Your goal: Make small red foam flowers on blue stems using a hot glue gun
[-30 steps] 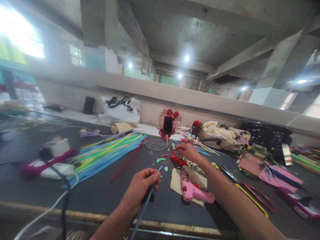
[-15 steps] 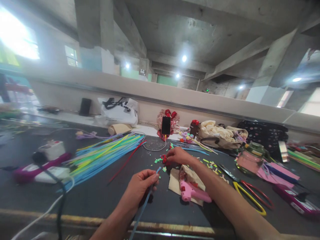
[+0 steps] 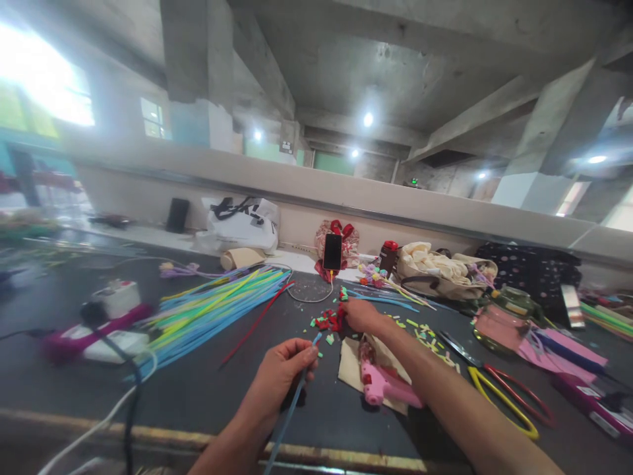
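Between the thumb and fingers of my left hand [image 3: 291, 359], a thin blue pipe cleaner [image 3: 295, 399] is pinched near its top end, its length trailing down past the table edge. My right hand [image 3: 363, 315] reaches to small red pieces [image 3: 327, 320] heaped on the dark table, its fingers bent down and pressed together among them. What the right fingertips hold, if anything, is hidden. Small green pieces [image 3: 330, 339] lie beside the red ones. Below the right forearm, a pink glue gun [image 3: 383, 386] rests on a beige cloth [image 3: 349, 363].
A bundle of coloured pipe cleaners [image 3: 217, 316] lies left, with a red one [image 3: 257, 321] apart. Scissors [image 3: 482, 376] and a green jar [image 3: 507, 313] are at right. A phone [image 3: 333, 251] stands at the back; a cable [image 3: 128, 409] crosses the left front.
My right hand has turned down further into the red pieces, which now spread more widely. The left hand keeps its pinch on the blue pipe cleaner. The whole view has shifted slightly.
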A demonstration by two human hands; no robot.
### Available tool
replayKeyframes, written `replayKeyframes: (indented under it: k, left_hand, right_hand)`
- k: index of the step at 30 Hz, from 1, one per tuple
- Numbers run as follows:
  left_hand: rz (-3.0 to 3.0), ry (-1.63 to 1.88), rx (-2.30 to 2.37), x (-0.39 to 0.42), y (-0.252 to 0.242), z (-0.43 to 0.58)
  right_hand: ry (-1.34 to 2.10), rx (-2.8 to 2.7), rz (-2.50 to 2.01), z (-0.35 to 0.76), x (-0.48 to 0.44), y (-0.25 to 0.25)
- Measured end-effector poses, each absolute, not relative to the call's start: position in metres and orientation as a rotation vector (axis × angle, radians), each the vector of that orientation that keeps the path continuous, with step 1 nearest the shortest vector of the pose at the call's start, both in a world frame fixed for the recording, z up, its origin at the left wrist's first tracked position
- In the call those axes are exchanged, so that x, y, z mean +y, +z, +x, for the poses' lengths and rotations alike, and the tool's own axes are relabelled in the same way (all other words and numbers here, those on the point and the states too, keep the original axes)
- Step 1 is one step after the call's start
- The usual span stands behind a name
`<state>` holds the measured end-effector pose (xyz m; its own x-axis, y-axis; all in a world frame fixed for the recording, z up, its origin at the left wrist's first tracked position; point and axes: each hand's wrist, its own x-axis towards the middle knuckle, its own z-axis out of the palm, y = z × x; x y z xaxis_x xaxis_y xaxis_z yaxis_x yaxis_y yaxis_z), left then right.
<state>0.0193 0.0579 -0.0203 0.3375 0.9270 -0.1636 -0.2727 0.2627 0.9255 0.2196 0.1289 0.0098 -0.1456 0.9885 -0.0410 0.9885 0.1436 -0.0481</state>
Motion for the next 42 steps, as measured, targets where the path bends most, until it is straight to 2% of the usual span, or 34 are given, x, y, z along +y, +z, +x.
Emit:
replayKeyframes:
  k: [5,10,19,26,42]
  left_hand:
    - [0.948,0.959,0.856,0.058,-0.02,0.019]
    - [0.943,0.956,0.837,0.059,-0.02,0.019]
    - [0.914,0.95,0.84,0.055,-0.016,0.019]
    - [0.928,0.967,0.854,0.055,-0.018,0.02]
    - [0.892,1.001,0.85,0.049,-0.015,0.022]
  right_hand:
    - [0.063,-2.394,-1.887,0.222,0.133,0.026]
    - [-0.065,-2.277,-2.058,0.262,0.125,0.043]
    - [-0.075,-2.138,-2.474,0.288,0.118,0.02]
    - [-0.055,-2.122,-2.602,0.283,0.131,0.011]
    - [-0.167,-2.266,-2.406,0.277,0.143,0.029]
